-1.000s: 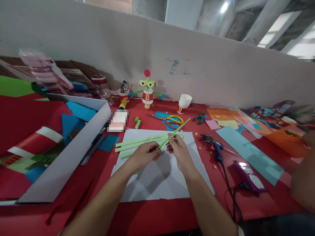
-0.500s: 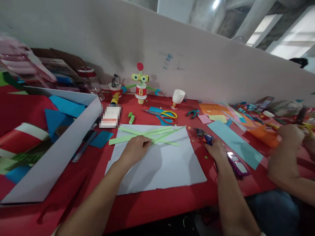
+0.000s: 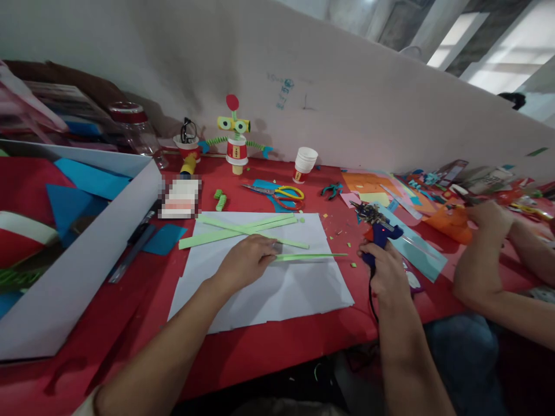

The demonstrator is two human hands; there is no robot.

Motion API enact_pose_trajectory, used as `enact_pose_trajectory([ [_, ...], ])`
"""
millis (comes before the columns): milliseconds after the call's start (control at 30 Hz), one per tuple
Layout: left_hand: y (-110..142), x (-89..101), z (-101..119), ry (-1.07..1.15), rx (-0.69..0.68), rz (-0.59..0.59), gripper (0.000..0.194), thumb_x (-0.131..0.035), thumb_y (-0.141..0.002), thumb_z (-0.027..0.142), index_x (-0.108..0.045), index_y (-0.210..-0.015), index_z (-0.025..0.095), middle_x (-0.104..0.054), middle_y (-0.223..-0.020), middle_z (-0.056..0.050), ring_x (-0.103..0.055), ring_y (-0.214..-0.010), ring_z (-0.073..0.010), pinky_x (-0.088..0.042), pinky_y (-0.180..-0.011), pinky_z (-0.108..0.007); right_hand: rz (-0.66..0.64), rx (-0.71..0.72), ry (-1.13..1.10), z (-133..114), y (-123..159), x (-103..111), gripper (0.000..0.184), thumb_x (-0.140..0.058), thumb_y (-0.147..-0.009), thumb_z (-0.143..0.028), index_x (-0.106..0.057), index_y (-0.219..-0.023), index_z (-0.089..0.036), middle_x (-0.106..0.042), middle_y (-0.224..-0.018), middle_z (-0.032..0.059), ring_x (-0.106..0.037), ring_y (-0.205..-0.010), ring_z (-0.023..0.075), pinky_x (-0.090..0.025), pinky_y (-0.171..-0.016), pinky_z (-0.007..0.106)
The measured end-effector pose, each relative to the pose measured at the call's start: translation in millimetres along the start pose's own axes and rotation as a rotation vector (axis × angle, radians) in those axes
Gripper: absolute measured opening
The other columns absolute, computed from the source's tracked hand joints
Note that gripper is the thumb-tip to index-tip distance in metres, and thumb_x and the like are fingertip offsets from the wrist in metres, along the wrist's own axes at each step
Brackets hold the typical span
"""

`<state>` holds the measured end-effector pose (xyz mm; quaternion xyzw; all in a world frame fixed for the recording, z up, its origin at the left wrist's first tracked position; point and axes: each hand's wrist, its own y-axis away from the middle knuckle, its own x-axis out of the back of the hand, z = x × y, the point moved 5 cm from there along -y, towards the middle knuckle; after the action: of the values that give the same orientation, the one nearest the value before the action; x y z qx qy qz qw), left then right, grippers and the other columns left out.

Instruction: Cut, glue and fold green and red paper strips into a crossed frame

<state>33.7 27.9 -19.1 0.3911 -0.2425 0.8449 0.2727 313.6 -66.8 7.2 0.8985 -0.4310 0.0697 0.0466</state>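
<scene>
Left hand: My left hand point(image 3: 248, 259) is almost closed, with the thumb and fingers pinching one end of a thin green strip point(image 3: 306, 256).
Green strip: It is over the white paper point(image 3: 260, 300), and its loose end pokes past the paper's right edge. I can't tell if it rests on anything.
Right hand: My right hand point(image 3: 388, 271) is curled around the handle of a blue glue gun point(image 3: 384, 232). I can't see the trigger finger well.
Glue gun: It is past the paper's right edge, nose pointing left. A tiny red light shows on it.
Other strips: More green strips point(image 3: 236, 230) lie crossed along the paper's far edge.
Red table: Scissors point(image 3: 288, 193) lie behind the paper, and a cup figure point(image 3: 236, 150) stands near the table's point(image 3: 286, 367) back edge.
Step now: I think this is getting set to glue, since strip and gun are both held but apart.
Next move: I think it needs a still strip, a slow gun, and the hot nose away from my fingers.
</scene>
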Motion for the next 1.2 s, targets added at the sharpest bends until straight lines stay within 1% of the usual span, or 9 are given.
enact_pose_trajectory([
  [133,-4,-13.5,0,-0.057,0.112,0.052,0.033,-0.048,-0.085,0.014,-0.069,-0.108,0.022,-0.063,-0.126,-0.004,-0.051,-0.123,-0.0217,-0.042,-0.103,-0.040,-0.110,0.076,-0.043,-18,30,-10,0.017,-0.064,-0.060,-0.024,-0.056,-0.074,-0.022,-0.058,-0.065,-0.0025,-0.055,-0.059,0.0132,-0.047,-0.055,0.026],
  [233,-6,-16.4,2,-0.144,0.147,0.138,0.036,-0.048,-0.083,0.011,-0.066,-0.113,0.018,-0.056,-0.134,-0.008,-0.044,-0.129,-0.0247,-0.040,-0.105,-0.043,-0.118,0.087,-0.107,-21,44,-15,0.020,-0.066,-0.063,-0.027,-0.052,-0.076,-0.023,-0.058,-0.064,-0.0040,-0.055,-0.056,0.0126,-0.048,-0.056,0.027],
  [333,-5,-12.2,6,-0.212,0.141,0.169,0.032,-0.048,-0.081,0.011,-0.071,-0.103,0.020,-0.065,-0.120,-0.007,-0.054,-0.115,-0.0250,-0.044,-0.098,-0.041,-0.173,0.042,-0.156,-14,51,-19,0.027,-0.072,-0.063,-0.030,-0.053,-0.079,-0.021,-0.060,-0.061,-0.0048,-0.055,-0.052,0.0115,-0.046,-0.052,0.026],
  [400,-4,-7.3,6,-0.238,0.176,0.151,0.032,-0.046,-0.082,0.011,-0.073,-0.093,0.021,-0.070,-0.102,-0.006,-0.060,-0.099,-0.0229,-0.048,-0.089,-0.036,-0.231,0.009,-0.160,-9,56,-21,0.030,-0.075,-0.063,-0.032,-0.055,-0.083,-0.020,-0.064,-0.066,-0.0027,-0.057,-0.054,0.0120,-0.047,-0.053,0.026],
  [467,-2,-2.3,5,-0.235,0.218,0.131,0.032,-0.044,-0.083,0.011,-0.074,-0.089,0.022,-0.070,-0.092,-0.005,-0.062,-0.089,-0.0209,-0.049,-0.081,-0.032,-0.286,-0.012,-0.126,-6,62,-23,0.034,-0.075,-0.065,-0.034,-0.055,-0.088,-0.019,-0.068,-0.073,-0.0002,-0.061,-0.059,0.0138,-0.049,-0.056,0.027],
  [600,0,2.6,1,-0.190,0.259,0.095,0.028,-0.046,-0.083,0.016,-0.074,-0.087,0.022,-0.070,-0.091,-0.004,-0.064,-0.085,-0.0202,-0.048,-0.072,-0.030,-0.430,-0.024,0.031,-2,76,-36,0.038,-0.071,-0.067,-0.036,-0.057,-0.097,-0.018,-0.067,-0.071,0.0015,-0.062,-0.061,0.0159,-0.048,-0.059,0.029],
  [733,0,2.7,1,-0.172,0.240,0.099,0.028,-0.048,-0.081,0.016,-0.074,-0.091,0.021,-0.070,-0.092,-0.004,-0.064,-0.084,-0.0204,-0.048,-0.076,-0.031,-0.567,0.056,0.138,5,87,-52,0.033,-0.065,-0.072,-0.040,-0.058,-0.095,-0.017,-0.060,-0.064,-0.0007,-0.057,-0.057,0.0149,-0.045,-0.055,0.028],
  [933,1,2.7,1,-0.145,0.239,0.100,0.028,-0.048,-0.080,0.015,-0.074,-0.091,0.020,-0.071,-0.092,-0.004,-0.065,-0.084,-0.0208,-0.048,-0.076,-0.031,-0.594,0.162,0.388,20,94,-63,0.033,-0.045,-0.088,-0.049,-0.053,-0.097,-0.019,-0.052,-0.055,-0.0041,-0.052,-0.049,0.0134,-0.039,-0.049,0.025],
  [1200,0,4.2,3,-0.182,0.235,0.076,0.028,-0.048,-0.080,0.014,-0.074,-0.090,0.020,-0.071,-0.091,-0.005,-0.064,-0.085,-0.0201,-0.046,-0.076,-0.030,-0.570,0.190,0.561,18,95,-72,0.036,-0.038,-0.091,-0.048,-0.051,-0.104,-0.017,-0.052,-0.052,-0.0039,-0.053,-0.047,0.0149,-0.037,-0.048,0.024],
])
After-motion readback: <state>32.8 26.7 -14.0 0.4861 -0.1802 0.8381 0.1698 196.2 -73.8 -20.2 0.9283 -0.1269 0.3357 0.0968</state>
